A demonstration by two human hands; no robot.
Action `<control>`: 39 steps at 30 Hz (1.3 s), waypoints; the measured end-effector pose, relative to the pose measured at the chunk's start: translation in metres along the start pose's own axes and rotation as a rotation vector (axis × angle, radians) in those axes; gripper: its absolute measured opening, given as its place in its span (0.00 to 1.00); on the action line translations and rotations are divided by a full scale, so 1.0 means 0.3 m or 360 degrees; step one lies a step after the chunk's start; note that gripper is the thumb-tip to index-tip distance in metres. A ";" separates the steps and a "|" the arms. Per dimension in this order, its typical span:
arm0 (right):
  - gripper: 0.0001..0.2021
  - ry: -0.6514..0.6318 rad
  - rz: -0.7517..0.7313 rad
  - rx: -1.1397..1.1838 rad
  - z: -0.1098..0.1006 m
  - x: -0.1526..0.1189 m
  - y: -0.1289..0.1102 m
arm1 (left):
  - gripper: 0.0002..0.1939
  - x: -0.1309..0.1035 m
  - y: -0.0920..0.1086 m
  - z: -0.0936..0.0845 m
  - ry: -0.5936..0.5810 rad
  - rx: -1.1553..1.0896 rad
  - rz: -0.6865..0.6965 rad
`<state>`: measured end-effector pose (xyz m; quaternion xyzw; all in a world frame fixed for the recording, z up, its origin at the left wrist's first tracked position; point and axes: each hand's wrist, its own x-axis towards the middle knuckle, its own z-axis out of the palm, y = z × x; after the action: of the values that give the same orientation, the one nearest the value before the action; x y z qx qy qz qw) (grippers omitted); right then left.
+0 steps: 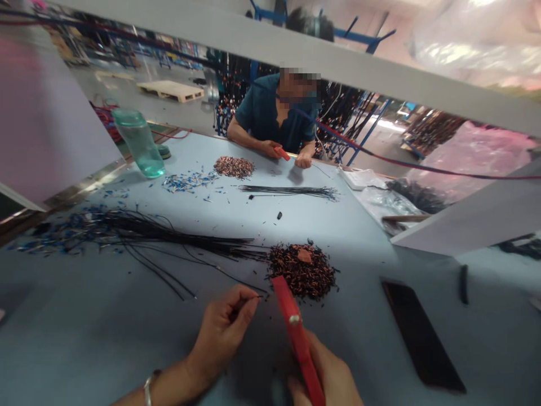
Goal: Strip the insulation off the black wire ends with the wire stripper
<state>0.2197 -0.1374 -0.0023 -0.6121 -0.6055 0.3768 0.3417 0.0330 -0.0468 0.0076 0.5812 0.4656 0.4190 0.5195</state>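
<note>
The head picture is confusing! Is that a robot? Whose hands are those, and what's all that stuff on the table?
There's no robot here. One person wears a camera on their head, and it looks forward and down, so you see what's in front of them. The hands at the bottom are theirs. The left hand pinches a thin dark piece, too small to see well. The right hand grips a red tool. On the table lie long black wires, a heap of little black and copper-coloured bits and a flat dark slab, maybe a phone. Farther back stands a see-through green bottle. Across the table is another person, with their own hands.
</note>
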 end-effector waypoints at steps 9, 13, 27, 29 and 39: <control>0.25 0.0469 -0.1048 -0.1221 -0.010 0.046 0.006 | 0.16 0.006 0.025 0.008 -0.0200 -0.0932 -0.0536; 0.25 0.0421 -0.1079 -0.1240 -0.017 0.052 -0.009 | 0.18 0.011 0.023 0.010 -0.0100 -0.1001 -0.0633; 0.23 0.0501 -0.1026 -0.1115 -0.003 0.058 -0.031 | 0.11 -0.017 0.015 0.024 -0.0306 -0.1091 -0.0688; 0.25 0.0489 -0.0998 -0.1094 -0.004 0.056 -0.026 | 0.12 -0.024 -0.010 0.025 -0.0305 -0.1085 -0.0637; 0.31 0.0451 -0.0846 -0.1018 -0.003 0.054 -0.019 | 0.13 -0.023 -0.001 0.010 -0.0556 -0.0763 -0.0325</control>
<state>0.2173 -0.1210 0.0023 -0.5556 -0.7753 -0.0182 0.2998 0.0343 -0.0541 0.0071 0.4555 0.3131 0.3562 0.7534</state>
